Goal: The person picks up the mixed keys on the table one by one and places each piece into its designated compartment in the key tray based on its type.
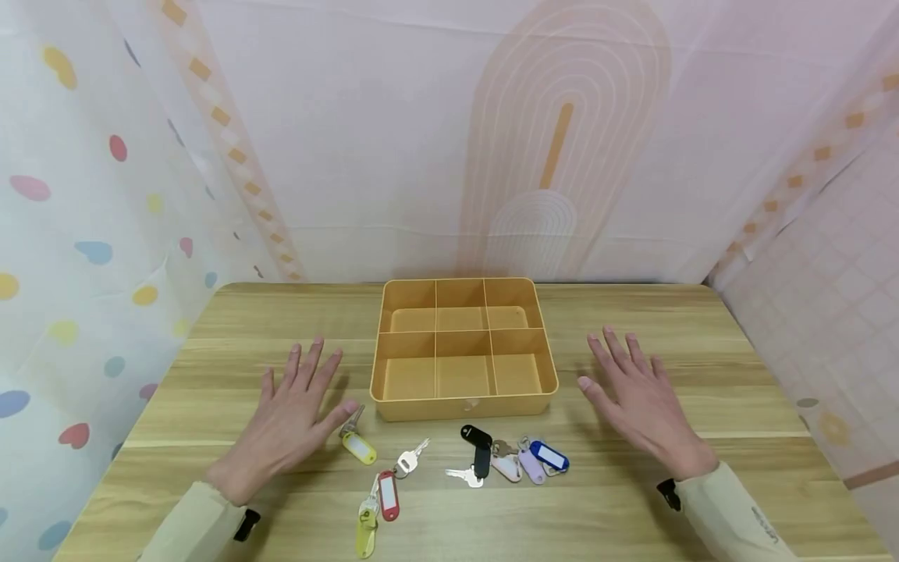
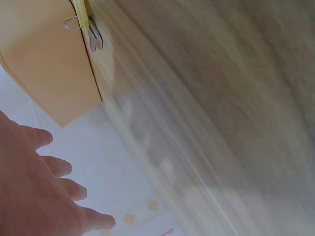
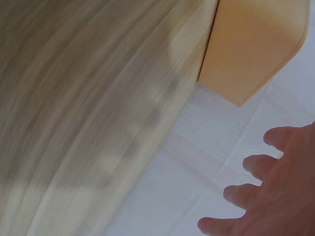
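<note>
My left hand (image 1: 286, 421) spreads its fingers above the table, left of a tan box (image 1: 421, 410) with several compartments. Nearest its thumb lies a key with a yellow tag (image 1: 360, 448). On the box's other side my right hand (image 1: 642, 410) also has its fingers spread, holding nothing. In front of the box lie a key on a red tag (image 1: 389, 496), another yellow tag (image 1: 365, 535) with its key, black tags (image 1: 482, 462) by a silver key (image 1: 464, 476), a white tag (image 1: 507, 468), a lilac tag (image 1: 531, 467) and a blue tag (image 1: 550, 457).
The wooden table (image 1: 632, 515) ends at the back against a patterned curtain (image 1: 393, 156). More curtain, dotted with colours (image 1: 91, 312), hangs on the left side. The box stands near the table's back edge, its upright dividers forming two rows.
</note>
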{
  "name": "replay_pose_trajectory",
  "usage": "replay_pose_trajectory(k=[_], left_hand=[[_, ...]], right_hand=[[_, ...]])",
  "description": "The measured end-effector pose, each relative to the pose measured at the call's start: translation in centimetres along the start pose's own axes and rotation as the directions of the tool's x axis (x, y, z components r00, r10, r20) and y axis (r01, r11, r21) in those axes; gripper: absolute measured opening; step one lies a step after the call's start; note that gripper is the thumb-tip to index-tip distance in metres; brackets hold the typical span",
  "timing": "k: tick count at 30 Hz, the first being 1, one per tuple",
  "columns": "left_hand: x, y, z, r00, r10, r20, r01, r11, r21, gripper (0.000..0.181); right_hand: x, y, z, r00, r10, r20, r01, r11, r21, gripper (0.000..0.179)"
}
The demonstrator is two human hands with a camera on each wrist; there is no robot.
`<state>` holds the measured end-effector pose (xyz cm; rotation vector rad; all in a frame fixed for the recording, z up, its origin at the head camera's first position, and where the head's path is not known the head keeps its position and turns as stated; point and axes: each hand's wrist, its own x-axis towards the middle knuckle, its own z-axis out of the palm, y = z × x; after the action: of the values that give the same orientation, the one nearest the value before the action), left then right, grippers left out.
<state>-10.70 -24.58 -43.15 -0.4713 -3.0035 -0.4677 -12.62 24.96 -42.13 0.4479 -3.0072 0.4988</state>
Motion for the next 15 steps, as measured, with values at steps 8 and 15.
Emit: replay_pose_trajectory(k=[8,15], left_hand=[[-0.5,-0.3,-0.1,1.000,0.015,0.008,-0.015,1.000,-0.024,0.083],[-1.0,-0.6,-0.1,0.999,0.042,0.012,-0.042,0.999,-0.019,0.084]], right_hand=[[0.3,-1.3,0.3,0.999,-0.044,0.003,0.044,0.998,0.038,0.072],[0.6,-2.0,0.7,0.998,-0.069,0.009,0.069,0.997,0.045,0.073]])
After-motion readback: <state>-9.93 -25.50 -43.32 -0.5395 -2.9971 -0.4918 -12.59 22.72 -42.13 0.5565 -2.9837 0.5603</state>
